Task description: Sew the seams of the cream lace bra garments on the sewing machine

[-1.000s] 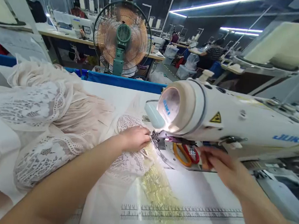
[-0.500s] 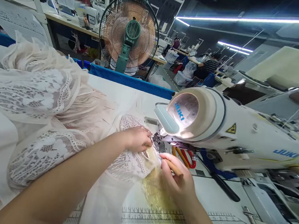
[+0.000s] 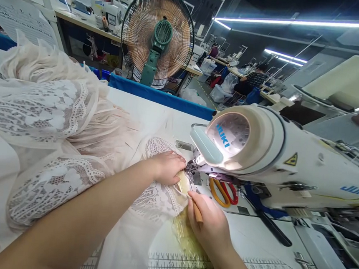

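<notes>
Head view: my left hand [image 3: 168, 168] lies on white lace [image 3: 153, 197] beside the presser foot [image 3: 191, 166], whether pinching I cannot tell; my right fingers [image 3: 193, 224] pinch a wooden-handled tool [image 3: 197, 214] nearby

Worn on head, looking fwd & down (tilted a bit), close over L hand [image 3: 169, 167] & R hand [image 3: 211, 223], out past fan [image 3: 162, 31].
</notes>
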A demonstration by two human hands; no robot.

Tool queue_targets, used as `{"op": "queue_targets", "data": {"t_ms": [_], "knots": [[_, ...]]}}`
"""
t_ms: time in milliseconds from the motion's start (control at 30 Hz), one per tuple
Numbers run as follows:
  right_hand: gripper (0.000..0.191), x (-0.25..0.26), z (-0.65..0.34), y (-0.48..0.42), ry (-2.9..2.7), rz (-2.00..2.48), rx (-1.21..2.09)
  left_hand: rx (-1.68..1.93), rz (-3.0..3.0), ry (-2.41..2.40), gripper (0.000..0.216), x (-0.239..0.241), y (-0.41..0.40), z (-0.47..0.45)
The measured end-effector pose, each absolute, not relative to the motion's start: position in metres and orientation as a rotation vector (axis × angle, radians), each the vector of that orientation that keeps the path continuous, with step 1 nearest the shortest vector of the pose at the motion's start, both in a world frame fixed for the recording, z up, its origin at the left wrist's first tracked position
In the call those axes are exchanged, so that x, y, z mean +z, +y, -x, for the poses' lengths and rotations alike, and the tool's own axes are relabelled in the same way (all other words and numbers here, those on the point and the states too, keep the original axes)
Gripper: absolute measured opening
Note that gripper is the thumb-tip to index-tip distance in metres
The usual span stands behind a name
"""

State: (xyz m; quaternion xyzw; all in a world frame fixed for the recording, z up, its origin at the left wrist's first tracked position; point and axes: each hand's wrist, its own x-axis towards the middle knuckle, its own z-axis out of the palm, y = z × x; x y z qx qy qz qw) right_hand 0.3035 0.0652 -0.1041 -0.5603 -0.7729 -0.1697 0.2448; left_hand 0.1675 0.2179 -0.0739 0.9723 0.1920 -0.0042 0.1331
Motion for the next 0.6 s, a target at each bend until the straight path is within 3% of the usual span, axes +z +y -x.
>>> {"op": "queue_targets", "data": {"t_ms": [167, 433, 600], "knots": [[0.015, -0.1034, -0.3010, 0.0631, -2.113, 1.536, -0.495, -0.083, -2.804, 0.575, 0.051, -0.0721, 0.2194, -0.1705], [0.016, -0.1024, -0.2973, 0.0660, -2.130, 1.536, -0.439, 0.058, -2.793, 0.533, 0.018, -0.0682, 0.2200, -0.1661], [0.015, -0.0947, -0.2967, 0.0661, -2.112, 1.496, -0.407, 0.131, -2.773, 0.603, 0.029, -0.0713, 0.2197, -0.1673]]}}
